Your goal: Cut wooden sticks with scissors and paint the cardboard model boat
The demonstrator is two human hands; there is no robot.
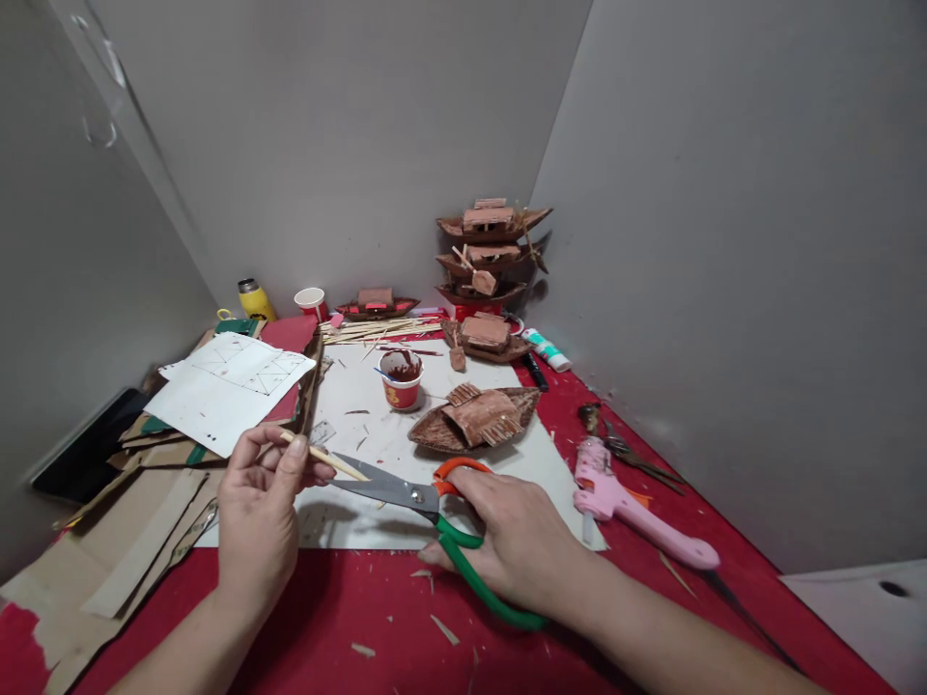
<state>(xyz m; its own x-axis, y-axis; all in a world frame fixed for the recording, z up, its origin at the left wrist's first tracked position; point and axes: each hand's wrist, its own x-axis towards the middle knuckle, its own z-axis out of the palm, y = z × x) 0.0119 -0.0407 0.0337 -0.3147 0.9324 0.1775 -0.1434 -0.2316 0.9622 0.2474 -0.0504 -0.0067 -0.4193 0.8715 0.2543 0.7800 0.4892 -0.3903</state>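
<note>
My left hand [267, 492] pinches a thin pale wooden stick [323, 456] between thumb and fingers. Its far end lies between the parted blades of the scissors [416, 495], which have one orange and one green handle. My right hand [507, 541] is wrapped round those handles. Just beyond the scissors, a small brown model boat [474, 420] with an arched roof rests on the white sheet [340, 386]. A paper cup [401, 381] with dark brown paint and a thin brush inside stands to the left of the boat.
More model boats [489, 222] are stacked at the back right. A pink glue gun [637, 512] lies at the right. Cardboard [137, 541] and a drawn sheet [232, 386] cover the left side. Sticks [383, 330], a yellow bottle [255, 300] and another cup [310, 301] are at the back.
</note>
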